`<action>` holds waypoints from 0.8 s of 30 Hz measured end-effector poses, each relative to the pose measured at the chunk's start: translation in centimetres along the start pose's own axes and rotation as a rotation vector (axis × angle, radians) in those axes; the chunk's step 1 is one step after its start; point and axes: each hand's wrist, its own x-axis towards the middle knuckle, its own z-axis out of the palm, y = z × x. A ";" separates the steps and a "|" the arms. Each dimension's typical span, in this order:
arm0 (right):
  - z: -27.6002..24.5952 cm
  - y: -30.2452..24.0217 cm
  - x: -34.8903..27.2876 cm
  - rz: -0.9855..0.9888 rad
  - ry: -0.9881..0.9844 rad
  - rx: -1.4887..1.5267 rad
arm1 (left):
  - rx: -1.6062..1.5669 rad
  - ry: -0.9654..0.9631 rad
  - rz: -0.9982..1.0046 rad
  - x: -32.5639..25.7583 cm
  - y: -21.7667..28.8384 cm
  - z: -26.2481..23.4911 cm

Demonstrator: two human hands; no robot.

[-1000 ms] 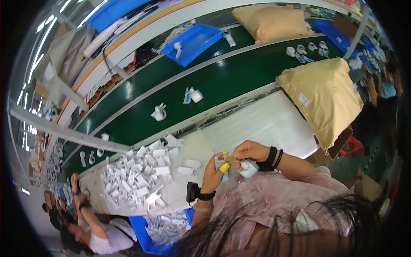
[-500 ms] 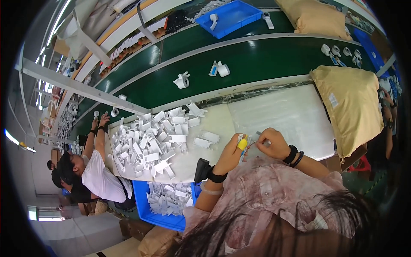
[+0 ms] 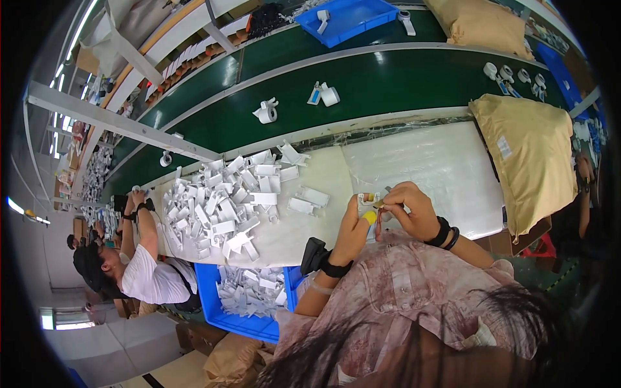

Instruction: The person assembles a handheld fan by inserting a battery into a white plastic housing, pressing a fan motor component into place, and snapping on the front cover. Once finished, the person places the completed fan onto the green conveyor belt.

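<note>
Left hand [image 3: 352,227] grips a small white plastic housing [image 3: 368,196]; just right, the right hand [image 3: 414,210] pinches closed, contents unclear.

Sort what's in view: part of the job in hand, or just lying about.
Likely the job:
small whitish part with reddish wires, between left hand and right hand
heaped white plastic pieces

Apparently lying about:
nearer bulging tan sack
far blue plastic tray

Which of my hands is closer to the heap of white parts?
Left. Your left hand is right of the heap, apart from it; your right hand is farther right.
</note>
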 end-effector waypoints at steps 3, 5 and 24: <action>-0.4 0.0 0.1 -0.084 -0.043 -0.014 | 0.039 0.018 0.006 -0.3 1.0 0.7; -0.5 -0.3 0.2 -0.095 -0.031 -0.022 | 0.088 0.034 0.018 -0.5 1.1 0.8; 0.3 0.1 -0.5 -0.118 0.069 -0.056 | 0.304 -0.017 0.045 -0.9 1.5 1.1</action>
